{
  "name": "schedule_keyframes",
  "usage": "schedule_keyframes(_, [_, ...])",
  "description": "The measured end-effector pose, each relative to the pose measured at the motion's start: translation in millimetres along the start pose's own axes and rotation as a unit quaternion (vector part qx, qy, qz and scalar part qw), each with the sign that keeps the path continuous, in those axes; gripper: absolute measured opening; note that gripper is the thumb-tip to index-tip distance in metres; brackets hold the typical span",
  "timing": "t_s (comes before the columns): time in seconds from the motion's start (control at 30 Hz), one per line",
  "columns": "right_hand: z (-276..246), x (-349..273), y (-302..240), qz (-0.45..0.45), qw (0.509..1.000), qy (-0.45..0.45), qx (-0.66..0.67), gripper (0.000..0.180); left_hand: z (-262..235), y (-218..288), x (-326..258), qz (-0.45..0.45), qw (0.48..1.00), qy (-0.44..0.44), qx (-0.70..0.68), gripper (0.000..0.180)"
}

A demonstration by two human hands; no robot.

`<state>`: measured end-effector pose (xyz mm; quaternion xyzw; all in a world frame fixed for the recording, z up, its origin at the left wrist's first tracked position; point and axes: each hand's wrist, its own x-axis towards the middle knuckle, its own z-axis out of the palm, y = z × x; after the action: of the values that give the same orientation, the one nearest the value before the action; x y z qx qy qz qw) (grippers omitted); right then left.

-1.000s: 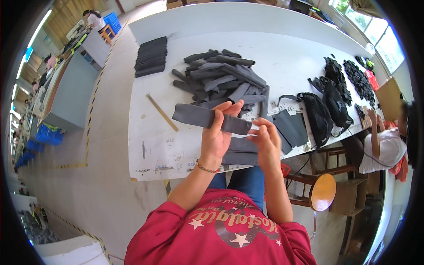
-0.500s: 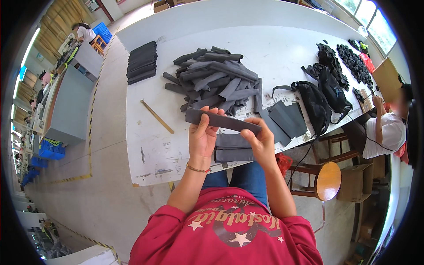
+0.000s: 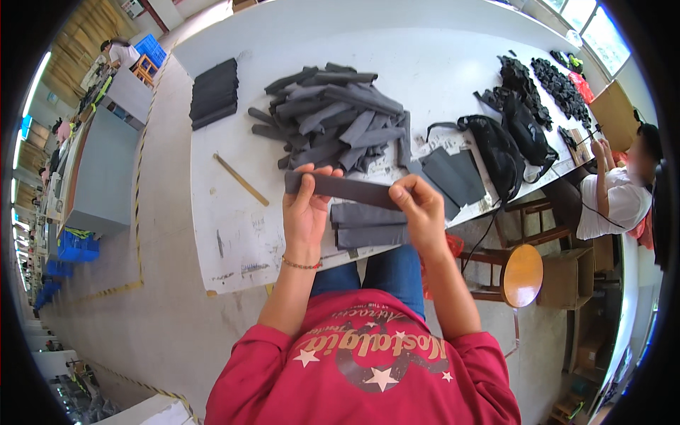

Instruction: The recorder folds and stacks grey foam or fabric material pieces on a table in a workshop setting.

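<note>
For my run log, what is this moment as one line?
left hand: holds strip end | right hand: holds other end | dark strip: level above small stack | loose pile: behind on table

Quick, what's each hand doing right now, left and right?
Left hand: closed on one end of the dark grey strip.
Right hand: pinching the strip's other end.

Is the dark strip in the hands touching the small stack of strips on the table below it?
Cannot tell. In the head view the strip, held by the left hand and right hand, overlaps the stack from above, so no gap or contact shows.
</note>
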<state>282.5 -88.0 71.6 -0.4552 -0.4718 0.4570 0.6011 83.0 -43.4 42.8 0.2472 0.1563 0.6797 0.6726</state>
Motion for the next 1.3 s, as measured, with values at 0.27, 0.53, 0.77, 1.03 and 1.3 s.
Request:
schedule_keyframes(0.27, [-59.0,-34.9,24.2,0.143,0.978,-0.035,-0.147,0.015,-21.5,-8.4,-68.0,-0.089,0.881,0.1,0.454,0.015])
schedule_keyframes(0.53, [-58.9,-60.2,81.8,0.031,0.877,0.056,-0.477,0.027,-43.3,-38.4,-59.9,0.115,0.737,0.05,0.664,0.019])
schedule_keyframes(0.77, [-133.0,12.8,83.2,-0.091,0.825,0.106,-0.547,0.021,-48.9,-2.2,87.9,0.276,0.658,-0.035,0.699,0.006])
schedule_keyframes(1.03, [-154.3,52.5,109.3,-0.031,0.623,-0.005,-0.782,0.045,-77.8,-7.2,124.7,0.016,0.459,-0.168,0.873,0.02])
schedule_keyframes(1.3, [-151.7,46.8,122.9,-0.085,0.595,-0.033,-0.798,0.048,-85.9,38.6,94.6,-0.13,0.807,-0.054,0.574,0.021])
